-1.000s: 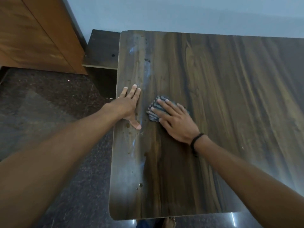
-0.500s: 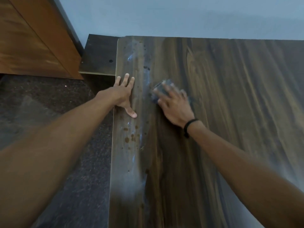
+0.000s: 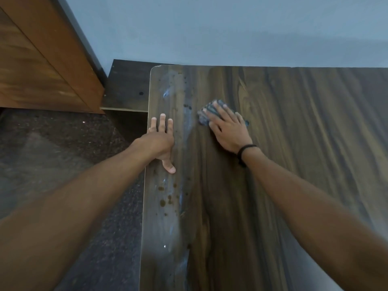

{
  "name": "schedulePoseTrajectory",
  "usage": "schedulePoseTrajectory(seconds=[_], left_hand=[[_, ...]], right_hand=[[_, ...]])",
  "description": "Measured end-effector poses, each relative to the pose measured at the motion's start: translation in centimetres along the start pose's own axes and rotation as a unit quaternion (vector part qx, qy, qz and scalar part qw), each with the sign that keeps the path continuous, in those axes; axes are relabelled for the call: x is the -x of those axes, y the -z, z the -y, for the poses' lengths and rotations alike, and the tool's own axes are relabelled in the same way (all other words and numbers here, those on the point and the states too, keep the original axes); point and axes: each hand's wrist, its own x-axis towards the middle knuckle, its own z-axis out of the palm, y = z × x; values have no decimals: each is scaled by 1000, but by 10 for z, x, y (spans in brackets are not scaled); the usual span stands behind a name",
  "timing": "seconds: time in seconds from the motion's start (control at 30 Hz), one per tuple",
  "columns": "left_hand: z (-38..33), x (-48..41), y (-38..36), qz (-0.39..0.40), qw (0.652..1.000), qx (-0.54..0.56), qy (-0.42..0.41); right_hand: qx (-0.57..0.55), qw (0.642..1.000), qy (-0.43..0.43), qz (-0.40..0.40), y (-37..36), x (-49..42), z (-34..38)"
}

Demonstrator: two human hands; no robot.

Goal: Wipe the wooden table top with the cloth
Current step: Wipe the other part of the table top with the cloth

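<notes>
A dark wooden table top [image 3: 294,164] with streaky grain fills the right and centre of the head view. My right hand [image 3: 228,129] lies flat on a small grey-blue cloth [image 3: 204,115] and presses it onto the wood near the far left part of the table; most of the cloth is hidden under the palm. My left hand [image 3: 160,141] rests flat on the table's left edge, fingers spread, holding nothing. Brown spots [image 3: 165,201] and pale bluish smears [image 3: 168,93] mark the strip along the left edge.
To the left of the table is a dark speckled stone floor [image 3: 63,154]. A brown wooden cabinet [image 3: 42,70] stands at the far left, a dark low board [image 3: 128,89] lies beside the table's far corner, and a blue-grey wall [image 3: 231,32] runs behind.
My right hand has slid the cloth away from me toward the table's far edge. The left hand kept its flat rest on the left edge, and the view has tipped upward.
</notes>
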Motion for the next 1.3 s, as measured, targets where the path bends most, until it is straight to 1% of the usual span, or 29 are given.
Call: schedulePoseTrajectory(seconds=[0.03,0.07,0.1,0.17,0.2,0.27,0.3,0.33,0.37,0.4,0.47,0.5,0.53,0.57,0.63,0.67,0.7,0.77,0.8,0.83,0.93,0.97,1.0,1.07,1.13,1.17,1.23,1.27,1.3], left_hand=[[-1,-2,-1,8,1000,-5,3],[-2,-4,-2,14,1000,-13,5],[-1,-7,-2,13,1000,-21,2],[5,-14,2,-9,1000,-11,-23],[10,-17,7,-27,999,6,-36],[19,-24,23,-56,997,27,-51],[22,-28,31,-58,996,30,-56],[23,-34,39,-54,996,29,-60],[23,-39,43,-47,997,28,-63],[23,-42,45,-40,997,29,-64],[22,-46,44,-34,997,36,-67],[23,-47,44,-34,996,39,-68],[23,-47,45,-31,996,42,-68],[23,-46,46,-25,997,42,-66],[20,-48,48,-13,997,38,-60],[19,-49,47,-9,998,35,-57],[19,-49,46,-9,998,32,-56],[21,-50,44,-18,997,38,-63],[21,-50,44,-22,997,43,-66],[22,-50,44,-24,997,45,-66],[21,-53,45,-14,997,38,-61],[21,-53,44,-17,997,37,-63],[22,-53,43,-21,997,38,-68],[24,-51,42,-26,996,47,-76],[24,-50,44,-30,995,50,-77],[24,-52,45,-30,996,48,-75],[23,-54,45,-27,996,46,-73],[23,-54,45,-27,996,45,-71],[23,-54,44,-27,996,41,-69]], right_hand=[[-6,999,-41,2,-1,-8,6],[4,999,-37,-7,-7,-6,14],[19,1000,1,-13,-14,3,19],[19,997,71,3,-20,18,14],[10,997,78,10,-18,15,8],[-2,999,32,3,-10,-1,8],[-2,1000,6,-7,-11,-5,13],[3,1000,-1,-16,-13,-5,16],[8,1000,17,-20,-15,-1,17],[13,998,53,-14,-16,5,13],[22,990,140,22,-9,4,-12],[34,984,170,30,-3,-11,-24],[40,984,169,33,5,-33,-32],[29,991,128,35,12,-54,-35],[-4,1000,12,21,13,-80,-27],[-7,1000,4,16,8,-82,-18],[6,999,43,17,2,-76,-12],[25,988,146,40,-4,-62,-21],[27,984,167,48,0,-67,-30],[23,987,151,45,6,-80,-37],[-22,1000,-4,11,16,-113,-27],[-19,1000,-18,-3,11,-108,-16],[-8,1000,1,-9,4,-97,-7],[5,998,69,12,-5,-72,-10],[22,994,101,26,6,-87,-29],[20,996,82,22,13,-109,-37],[-2,1000,-2,22,27,-148,-36],[-8,999,-28,17,25,-154,-29],[-4,1000,-19,14,20,-150,-21]])
